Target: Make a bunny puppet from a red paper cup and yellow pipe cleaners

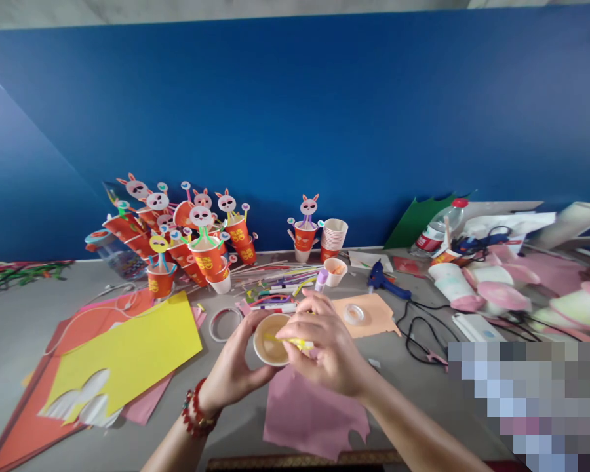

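"Forearms (413, 413) noted nearest the camera. State of your hands?"

"My left hand (233, 360) grasps a paper cup (269, 354) around its side, the mouth turned up toward me. My right hand (327, 344) pinches a thin yellow piece (301, 343) at that mouth; I cannot tell its material."

"Position of the cup?"

"Held before me, above the table (408, 360), near the far edge of a pink sheet (309, 419)."

"Surroundings?"

"Just beside my left hand lies a tape roll (214, 331); farther left, a yellow sheet (137, 347). Beyond my right hand I record a peach sheet (381, 318), with a glue gun (388, 283) near it. Farther back stand a glue stick (321, 280), stacked cups (333, 239) and, to the left, cups with rabbit faces (206, 261)."
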`<control>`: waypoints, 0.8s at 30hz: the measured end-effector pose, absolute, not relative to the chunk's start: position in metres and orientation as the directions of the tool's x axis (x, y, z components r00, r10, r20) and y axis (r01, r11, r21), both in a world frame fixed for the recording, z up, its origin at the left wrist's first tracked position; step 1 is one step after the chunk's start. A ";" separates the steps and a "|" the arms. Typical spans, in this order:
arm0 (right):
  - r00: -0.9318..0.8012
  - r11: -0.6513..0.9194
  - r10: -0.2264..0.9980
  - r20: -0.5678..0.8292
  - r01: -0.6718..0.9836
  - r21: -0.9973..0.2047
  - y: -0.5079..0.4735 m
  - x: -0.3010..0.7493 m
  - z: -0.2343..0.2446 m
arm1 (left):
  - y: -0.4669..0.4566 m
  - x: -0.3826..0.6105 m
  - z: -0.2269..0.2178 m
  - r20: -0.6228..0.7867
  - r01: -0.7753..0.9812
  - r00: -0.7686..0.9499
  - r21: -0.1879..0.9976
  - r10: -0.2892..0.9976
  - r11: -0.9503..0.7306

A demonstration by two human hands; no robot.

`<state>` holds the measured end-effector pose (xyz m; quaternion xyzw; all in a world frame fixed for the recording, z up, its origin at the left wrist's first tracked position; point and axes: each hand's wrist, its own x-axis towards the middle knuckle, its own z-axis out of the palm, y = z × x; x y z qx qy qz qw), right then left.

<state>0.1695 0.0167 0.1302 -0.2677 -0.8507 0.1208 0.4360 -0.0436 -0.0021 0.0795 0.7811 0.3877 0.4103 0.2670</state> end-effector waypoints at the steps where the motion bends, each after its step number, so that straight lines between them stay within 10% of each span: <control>1: -0.451 0.825 0.565 0.691 0.342 -0.451 0.017 0.170 0.130 | -0.002 -0.044 0.078 0.440 0.371 0.354 0.744 0.826 -0.555; 24: -0.372 0.757 0.654 0.659 0.302 -0.580 0.018 0.168 0.115 | -0.001 -0.044 0.069 0.398 0.205 0.365 0.848 0.842 -0.489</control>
